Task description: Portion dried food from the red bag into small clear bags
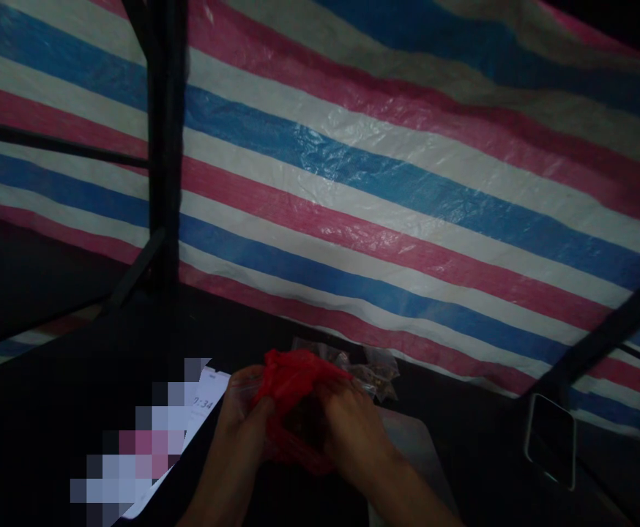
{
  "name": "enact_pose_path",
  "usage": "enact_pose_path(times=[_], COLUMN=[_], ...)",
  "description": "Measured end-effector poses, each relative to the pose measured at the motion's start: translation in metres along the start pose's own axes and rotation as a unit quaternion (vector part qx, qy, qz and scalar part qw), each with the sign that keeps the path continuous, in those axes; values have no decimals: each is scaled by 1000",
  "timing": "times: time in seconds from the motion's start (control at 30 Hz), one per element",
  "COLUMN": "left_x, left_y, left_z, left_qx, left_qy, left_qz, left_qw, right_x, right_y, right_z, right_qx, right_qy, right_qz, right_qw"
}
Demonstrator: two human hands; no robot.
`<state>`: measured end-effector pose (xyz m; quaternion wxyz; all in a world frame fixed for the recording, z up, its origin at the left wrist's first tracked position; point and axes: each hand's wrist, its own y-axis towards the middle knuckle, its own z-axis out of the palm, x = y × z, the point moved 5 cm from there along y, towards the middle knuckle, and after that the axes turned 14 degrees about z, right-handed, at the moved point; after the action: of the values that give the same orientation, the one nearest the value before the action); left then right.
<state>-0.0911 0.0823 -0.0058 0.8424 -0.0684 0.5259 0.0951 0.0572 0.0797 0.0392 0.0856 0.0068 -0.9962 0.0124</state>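
A red plastic bag (298,373) is held between my hands, its mouth facing me and its inside dark. My left hand (246,417) grips the left edge of the bag, with some clear plastic film also beside its fingers. My right hand (350,421) reaches into the bag's opening on the right, and its fingertips are hidden in there. What the bag contains is too dark to make out. Behind the bag lie small clear plastic bags (380,373) with something brownish in them.
A lit phone (207,395), partly blurred out, lies left of my hands. A dark-screened phone (551,443) with a pale rim rests at the right. A translucent flat sheet or lid (408,439) lies under my right forearm. Behind hangs a striped tarp (353,183) with a dark post (165,146).
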Motion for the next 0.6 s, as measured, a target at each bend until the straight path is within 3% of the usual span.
enact_pose_path(times=[0.1, 0.27, 0.37, 0.6], left_x=[-3, -2, -4, -10], left_y=[0, -1, -4, -14], left_z=[1, -6, -7, 3], left_qx=[-9, -11, -16, 14], left_qy=[-17, 51, 66, -10], left_qz=[8, 22, 25, -22], left_qw=[1000, 998, 997, 1000], right_x=[-2, -9, -5, -5], right_y=[-1, -4, -8, -8], right_z=[1, 4, 5, 3], right_qx=[9, 26, 29, 14], right_qy=[12, -9, -16, 39], right_qz=[-9, 33, 5, 7], right_qw=[1000, 999, 999, 999])
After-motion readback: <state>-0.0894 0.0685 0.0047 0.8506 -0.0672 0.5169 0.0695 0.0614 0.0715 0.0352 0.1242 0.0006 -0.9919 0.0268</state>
